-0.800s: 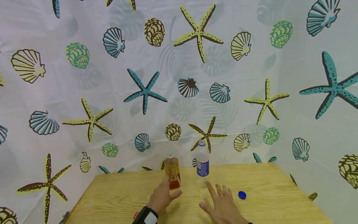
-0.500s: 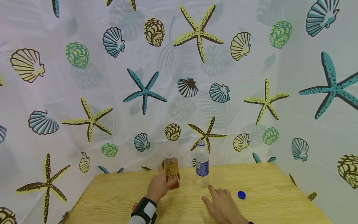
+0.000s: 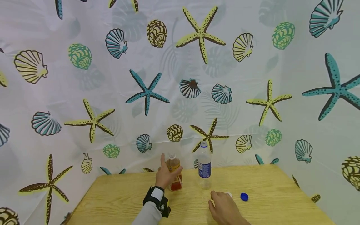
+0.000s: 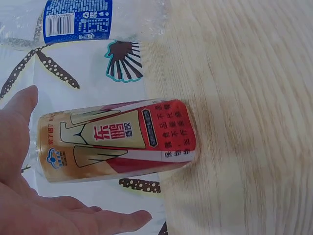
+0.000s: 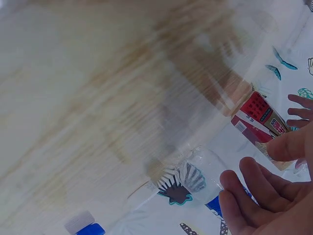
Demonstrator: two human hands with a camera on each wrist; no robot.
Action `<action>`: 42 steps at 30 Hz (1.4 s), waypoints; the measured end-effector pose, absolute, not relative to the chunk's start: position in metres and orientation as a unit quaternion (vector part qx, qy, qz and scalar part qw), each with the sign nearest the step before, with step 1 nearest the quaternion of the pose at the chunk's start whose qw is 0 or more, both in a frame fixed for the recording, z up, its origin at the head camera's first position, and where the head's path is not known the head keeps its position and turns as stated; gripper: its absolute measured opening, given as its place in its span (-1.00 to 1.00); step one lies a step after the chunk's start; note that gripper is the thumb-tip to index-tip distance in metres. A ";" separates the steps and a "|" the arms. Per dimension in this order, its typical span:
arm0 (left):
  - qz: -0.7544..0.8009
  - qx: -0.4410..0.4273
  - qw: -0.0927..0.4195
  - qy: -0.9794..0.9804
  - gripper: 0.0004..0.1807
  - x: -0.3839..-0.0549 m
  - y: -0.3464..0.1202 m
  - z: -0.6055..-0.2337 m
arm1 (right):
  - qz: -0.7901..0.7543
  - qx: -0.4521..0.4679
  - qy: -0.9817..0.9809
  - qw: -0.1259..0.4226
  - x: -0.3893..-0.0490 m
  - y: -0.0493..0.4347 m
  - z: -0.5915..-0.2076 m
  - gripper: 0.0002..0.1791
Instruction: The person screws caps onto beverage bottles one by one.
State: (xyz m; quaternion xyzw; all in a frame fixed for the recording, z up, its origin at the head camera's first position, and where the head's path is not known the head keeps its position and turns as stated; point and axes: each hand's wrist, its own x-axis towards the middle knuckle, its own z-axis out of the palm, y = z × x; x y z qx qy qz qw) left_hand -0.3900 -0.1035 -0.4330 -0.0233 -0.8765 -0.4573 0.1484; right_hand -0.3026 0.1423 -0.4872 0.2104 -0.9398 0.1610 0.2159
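Observation:
My left hand (image 3: 164, 176) is spread around the neck and shoulder of a small drink bottle (image 3: 176, 185) with a gold-and-red label. In the left wrist view, the thumb and fingers stand apart on either side of the upper label (image 4: 117, 139), not closed round it. A clear water bottle (image 3: 204, 169) with a blue label stands uncapped to the right. Low over the table in front of it is my right hand (image 3: 223, 207), fingers loosely curled with nothing between them, as the right wrist view of the fingers (image 5: 252, 178) shows.
A white cap (image 3: 229, 194) shows just beyond the right hand, beside a blue cap (image 3: 244, 197). The wooden table (image 3: 121, 193) ends at the back and right against a hanging sheet (image 3: 157, 125) printed with shells and starfish.
My left hand has risen from the lower body of the drink bottle to its upper part. The right hand has drawn lower and its fingers have curled; the white cap has come into sight.

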 end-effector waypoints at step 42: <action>-0.569 -0.079 0.092 -0.813 -0.18 -0.308 -0.055 -0.436 | 0.192 0.107 -0.955 0.197 -0.334 0.174 -0.468 -0.93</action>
